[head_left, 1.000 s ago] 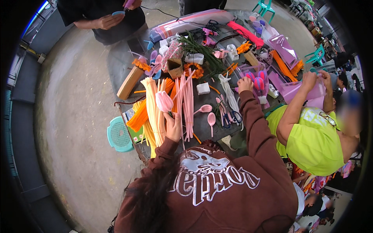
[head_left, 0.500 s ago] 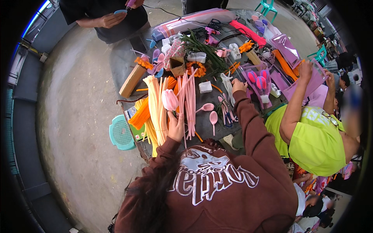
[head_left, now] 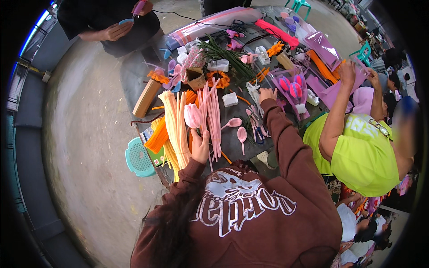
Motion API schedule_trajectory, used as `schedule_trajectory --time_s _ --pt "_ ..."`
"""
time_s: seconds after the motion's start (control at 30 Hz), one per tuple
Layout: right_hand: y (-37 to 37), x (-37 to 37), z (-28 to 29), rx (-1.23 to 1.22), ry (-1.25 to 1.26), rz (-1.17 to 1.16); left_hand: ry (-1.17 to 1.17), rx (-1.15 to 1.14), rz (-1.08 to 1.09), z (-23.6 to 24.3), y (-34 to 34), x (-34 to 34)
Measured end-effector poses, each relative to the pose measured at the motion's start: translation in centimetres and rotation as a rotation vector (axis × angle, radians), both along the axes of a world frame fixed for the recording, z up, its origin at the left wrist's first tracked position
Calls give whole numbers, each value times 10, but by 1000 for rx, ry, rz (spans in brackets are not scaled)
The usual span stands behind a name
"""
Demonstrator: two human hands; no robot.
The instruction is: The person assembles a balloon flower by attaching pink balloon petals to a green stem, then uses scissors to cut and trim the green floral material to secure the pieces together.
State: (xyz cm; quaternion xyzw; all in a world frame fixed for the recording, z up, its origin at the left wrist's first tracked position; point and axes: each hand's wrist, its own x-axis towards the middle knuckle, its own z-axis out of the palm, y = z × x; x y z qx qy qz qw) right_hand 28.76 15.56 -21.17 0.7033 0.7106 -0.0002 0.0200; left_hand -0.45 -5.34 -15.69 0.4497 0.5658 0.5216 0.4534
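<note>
In the head view, my left hand (head_left: 199,147) grips a pale pink flower (head_left: 193,115) by the stem below its petals, over bundles of cream fuzzy stems (head_left: 175,120) and pink fuzzy stems (head_left: 213,116). My right hand (head_left: 268,95) reaches farther forward, fingers curled beside white fuzzy strips (head_left: 253,94); what is under its fingertips is hidden. A wrapped pink-purple bouquet (head_left: 296,93) lies just right of it. Below are two pink spoon-shaped pieces (head_left: 241,134), some thin pink pieces with dark blue scissors (head_left: 258,130), and a white block (head_left: 230,99).
The dark table (head_left: 139,71) also bears green stems (head_left: 225,58), rolled wrap (head_left: 214,24), and cardboard boxes (head_left: 145,100). A person in black (head_left: 111,22) stands across. A co-worker in lime (head_left: 357,161) handles purple sheet (head_left: 339,94) at right. A turquoise stool (head_left: 138,156) stands left.
My right hand has shifted left, away from the wrapped bouquet toward the white strips. My left hand still holds the pink flower. The co-worker's raised hands have moved left with the purple sheet.
</note>
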Motion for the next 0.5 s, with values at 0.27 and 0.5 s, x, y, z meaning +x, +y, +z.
schedule_trajectory --time_s 0.27,0.5 --pt "-7 -9 -4 76 -5 38 -40 -1 7 8 1 -1" --pt "-13 -23 -12 260 -209 104 -17 10 -55 2 3 3"
